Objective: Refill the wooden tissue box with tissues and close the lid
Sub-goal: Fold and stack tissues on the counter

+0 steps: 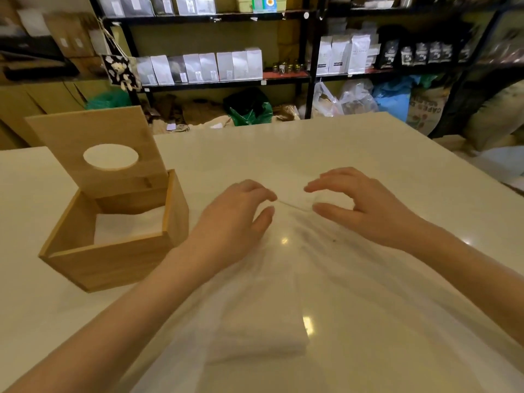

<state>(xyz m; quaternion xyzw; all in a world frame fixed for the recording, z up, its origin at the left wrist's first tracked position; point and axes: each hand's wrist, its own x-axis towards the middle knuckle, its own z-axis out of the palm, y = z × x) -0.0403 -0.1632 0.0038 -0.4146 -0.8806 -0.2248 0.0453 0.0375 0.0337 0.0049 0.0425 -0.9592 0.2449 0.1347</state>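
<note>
The wooden tissue box [113,239] stood at the left of the frame on the pale worktop [368,154], its lid [96,148] tipped up and back behind it, the oval slot showing the worktop through it. A layer of white tissues [127,225] lay in the bottom of the box.

At the centre of the frame, both hands reached forward over a clear plastic bag [354,279] that spread across the lower middle and right of the frame. The left hand [235,219] was curled, thumb and fingertips pinching the bag's far edge; the right hand [360,202] did the same just beside it, and a thin taut line of plastic ran between the two. Neither hand touched the box, which sat to the left of the left hand, near its wrist.

Inside the bag, toward the lower centre of the frame and well nearer the person than the hands, lay a folded stack of white tissues [261,321].

Shelves [226,80] of pale pouches filled the upper frame.
</note>
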